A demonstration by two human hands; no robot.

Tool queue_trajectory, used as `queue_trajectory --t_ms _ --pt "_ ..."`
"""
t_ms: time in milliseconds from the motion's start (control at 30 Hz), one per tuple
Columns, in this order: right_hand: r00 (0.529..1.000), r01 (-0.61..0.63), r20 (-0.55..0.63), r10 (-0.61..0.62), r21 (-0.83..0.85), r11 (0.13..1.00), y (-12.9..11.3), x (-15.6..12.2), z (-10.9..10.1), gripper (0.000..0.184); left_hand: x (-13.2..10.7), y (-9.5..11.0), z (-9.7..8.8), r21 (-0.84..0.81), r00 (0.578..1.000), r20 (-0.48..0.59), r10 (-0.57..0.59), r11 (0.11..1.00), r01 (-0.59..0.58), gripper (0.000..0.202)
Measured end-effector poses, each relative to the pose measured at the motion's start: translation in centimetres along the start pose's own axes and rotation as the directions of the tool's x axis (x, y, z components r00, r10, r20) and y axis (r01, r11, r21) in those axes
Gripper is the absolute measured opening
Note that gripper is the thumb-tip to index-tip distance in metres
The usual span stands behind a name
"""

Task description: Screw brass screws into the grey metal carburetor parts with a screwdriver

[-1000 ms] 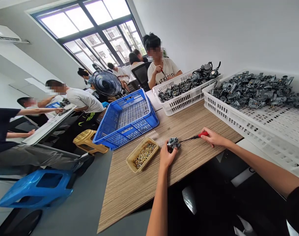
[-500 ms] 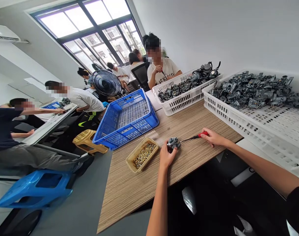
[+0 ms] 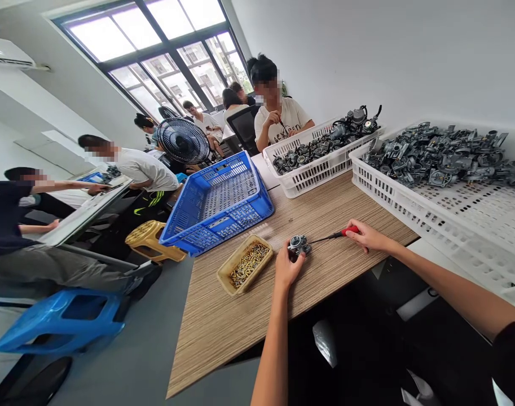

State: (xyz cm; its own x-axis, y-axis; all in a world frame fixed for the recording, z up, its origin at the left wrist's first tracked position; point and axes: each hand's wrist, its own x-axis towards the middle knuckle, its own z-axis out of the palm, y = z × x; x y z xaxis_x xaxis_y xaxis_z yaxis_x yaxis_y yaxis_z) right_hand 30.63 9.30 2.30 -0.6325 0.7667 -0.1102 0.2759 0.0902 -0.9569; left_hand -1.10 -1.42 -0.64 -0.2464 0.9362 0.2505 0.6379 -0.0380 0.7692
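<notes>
My left hand (image 3: 288, 267) is closed around a small grey metal carburetor (image 3: 298, 245), holding it on the wood-grain table (image 3: 236, 321). In my right hand (image 3: 366, 235) is a screwdriver (image 3: 334, 234) with a red and black handle. Its shaft lies nearly level and points left, with the tip at the carburetor's right side; whether it sits in a screw is too small to tell. Left of my left hand stands a beige tub (image 3: 224, 277) holding many small brass-coloured screws (image 3: 249, 265).
A blue crate (image 3: 223, 230) stands at the table's far left. Two white crates, one (image 3: 312, 179) with carburetors and a larger one (image 3: 413, 206) with grey metal parts, line the back and right. A co-worker (image 3: 280, 121) sits opposite. Stools (image 3: 149, 239) stand left.
My hands, the carburetor and the screwdriver stay almost in place. At the left, the co-worker in dark clothes has shifted an arm slightly.
</notes>
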Motion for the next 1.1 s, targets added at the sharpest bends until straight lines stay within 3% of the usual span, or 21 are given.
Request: queue_trajectory --t_ms 400,1100 --pt "1.000 0.008 -0.007 -0.008 0.007 1.000 1.2 0.5 0.0 0.053 0.0 -0.2 0.0 0.013 1.000 0.000 0.028 1.000 -0.028 0.044" --pt "1.000 0.018 -0.005 -0.018 -0.023 1.000 0.3 0.0 -0.1 0.047 -0.1 0.1 0.0 0.041 1.000 0.007 0.028 0.999 -0.028 0.040"
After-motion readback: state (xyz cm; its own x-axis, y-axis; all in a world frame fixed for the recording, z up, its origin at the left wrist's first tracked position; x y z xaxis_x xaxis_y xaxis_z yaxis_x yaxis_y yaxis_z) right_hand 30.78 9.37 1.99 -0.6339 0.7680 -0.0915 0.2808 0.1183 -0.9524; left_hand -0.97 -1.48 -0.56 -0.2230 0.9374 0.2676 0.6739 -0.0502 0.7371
